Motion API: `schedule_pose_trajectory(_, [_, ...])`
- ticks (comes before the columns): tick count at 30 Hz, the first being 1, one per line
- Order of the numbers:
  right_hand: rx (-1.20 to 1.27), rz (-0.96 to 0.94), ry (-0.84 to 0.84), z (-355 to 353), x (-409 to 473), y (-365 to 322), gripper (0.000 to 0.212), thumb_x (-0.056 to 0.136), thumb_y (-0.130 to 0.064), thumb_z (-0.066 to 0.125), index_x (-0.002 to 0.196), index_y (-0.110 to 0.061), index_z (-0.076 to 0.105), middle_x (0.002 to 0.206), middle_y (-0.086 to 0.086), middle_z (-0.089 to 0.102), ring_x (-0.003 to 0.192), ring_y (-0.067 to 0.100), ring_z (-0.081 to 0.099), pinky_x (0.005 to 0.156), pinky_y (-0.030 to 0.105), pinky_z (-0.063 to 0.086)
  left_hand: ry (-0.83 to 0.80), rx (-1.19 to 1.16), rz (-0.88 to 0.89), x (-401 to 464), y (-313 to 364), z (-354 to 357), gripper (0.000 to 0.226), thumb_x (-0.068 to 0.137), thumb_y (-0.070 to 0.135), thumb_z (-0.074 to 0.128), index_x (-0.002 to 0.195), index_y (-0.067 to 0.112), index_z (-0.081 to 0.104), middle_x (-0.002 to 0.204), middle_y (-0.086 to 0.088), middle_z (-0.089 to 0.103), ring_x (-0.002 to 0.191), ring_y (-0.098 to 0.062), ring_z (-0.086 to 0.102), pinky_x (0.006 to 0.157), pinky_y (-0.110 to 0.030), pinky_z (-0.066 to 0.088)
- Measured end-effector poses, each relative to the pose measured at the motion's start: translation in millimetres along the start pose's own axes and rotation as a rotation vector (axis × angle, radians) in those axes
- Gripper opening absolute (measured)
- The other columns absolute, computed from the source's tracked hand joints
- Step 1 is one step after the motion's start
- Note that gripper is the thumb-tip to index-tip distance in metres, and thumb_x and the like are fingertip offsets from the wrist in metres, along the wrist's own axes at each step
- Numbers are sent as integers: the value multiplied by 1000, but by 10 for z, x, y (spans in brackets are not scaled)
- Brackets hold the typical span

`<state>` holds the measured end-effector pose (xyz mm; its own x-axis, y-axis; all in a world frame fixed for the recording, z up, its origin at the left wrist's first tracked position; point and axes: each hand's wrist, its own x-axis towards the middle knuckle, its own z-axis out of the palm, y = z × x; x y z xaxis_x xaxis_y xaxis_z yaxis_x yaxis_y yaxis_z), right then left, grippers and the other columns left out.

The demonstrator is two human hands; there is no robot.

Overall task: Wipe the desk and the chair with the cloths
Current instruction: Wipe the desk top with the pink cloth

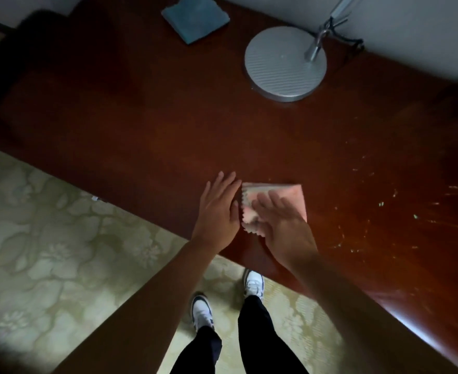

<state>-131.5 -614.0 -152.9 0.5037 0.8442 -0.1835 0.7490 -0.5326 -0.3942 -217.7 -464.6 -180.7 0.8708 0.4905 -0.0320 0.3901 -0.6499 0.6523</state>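
A folded pink cloth (290,194) with zigzag edges lies near the front edge of the dark red-brown desk (141,117). My right hand (281,225) lies flat over the cloth's near half, fingers straight. My left hand (218,209) is flat on the desk just left of the cloth, fingers straight, its edge touching the cloth's left side. A folded blue cloth (195,18) sits at the back of the desk. The chair's dark shape (9,49) shows at the far left, mostly in shadow.
A round grey lamp base (284,63) with its metal stem and cord stands at the back right. Pale specks and streaks (397,211) mark the desk's right part. A patterned green carpet (60,252) lies below, with my feet near the desk's front edge.
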Motion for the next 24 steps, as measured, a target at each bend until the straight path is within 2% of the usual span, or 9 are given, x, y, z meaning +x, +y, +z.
schedule_pose_trajectory(2, [21, -35, -29, -178, 174, 284, 44, 96, -12, 50, 140, -16, 49, 147, 2, 44, 141, 22, 33, 117, 30, 16, 1, -5, -24, 81, 70, 13, 59, 93, 6, 50, 150, 17, 35, 158, 3, 32, 150, -15, 14, 121, -30, -1])
schedule_pose_trajectory(4, [75, 52, 54, -362, 474, 531, 41, 99, -13, 43, 139, -15, 50, 145, 7, 47, 139, 25, 37, 115, 29, 20, 11, -17, -51, 106, 98, 22, 65, 92, 4, 51, 152, 18, 31, 158, 6, 31, 150, -13, 12, 122, -31, -1])
schedule_pose_trajectory(6, [94, 141, 71, -520, 838, 753, 41, 102, -19, 39, 143, -19, 45, 149, 10, 42, 139, 27, 36, 113, 35, 29, 34, -46, -83, 107, 110, 34, 65, 92, 1, 51, 152, 17, 31, 156, 11, 31, 150, -11, 13, 123, -32, 1])
schedule_pose_trajectory(10, [88, 109, 66, -505, 1431, 765, 43, 102, -24, 36, 145, -27, 42, 152, 8, 38, 138, 30, 36, 110, 43, 34, 48, -72, -111, 98, 102, 50, 64, 92, -4, 47, 150, 20, 36, 154, 14, 33, 149, -6, 15, 123, -32, 4])
schedule_pose_trajectory(14, [247, -22, 56, -165, 832, 364, 44, 99, -10, 42, 143, -5, 41, 137, 15, 52, 120, 33, 52, 99, 42, 45, 61, -64, -152, 109, 160, 34, 63, 91, -1, 44, 151, 16, 34, 155, 5, 37, 148, -7, 17, 123, -33, 7])
schedule_pose_trajectory(17, [178, -155, -7, -9, 176, 87, 48, 92, -9, 56, 138, -15, 50, 142, 4, 51, 137, 23, 41, 113, 43, 32, 18, -41, -139, 83, 201, -4, 65, 88, 17, 40, 152, 14, 30, 158, -1, 32, 150, -14, 14, 123, -37, 7])
schedule_pose_trajectory(19, [126, -258, -13, -73, 298, 229, 43, 91, -11, 57, 133, -17, 57, 139, 3, 55, 134, 21, 45, 112, 40, 33, 5, -20, -139, 46, 211, -21, 62, 90, 12, 45, 151, 14, 33, 159, -3, 30, 150, -17, 14, 123, -38, 10])
schedule_pose_trajectory(21, [93, -206, -7, -207, 667, 380, 38, 93, -12, 53, 131, -17, 59, 136, 6, 58, 128, 26, 51, 108, 36, 35, 33, 33, -154, 24, 193, -44, 56, 93, 4, 47, 148, 12, 39, 157, -4, 33, 150, -19, 18, 122, -36, 14])
schedule_pose_trajectory(24, [85, -68, 56, -373, 1235, 507, 40, 101, -17, 39, 140, -20, 49, 145, 7, 48, 135, 30, 41, 108, 37, 32, 70, 102, -188, -66, 139, -99, 48, 97, 6, 48, 144, 9, 45, 155, -6, 37, 148, -20, 25, 120, -37, 21])
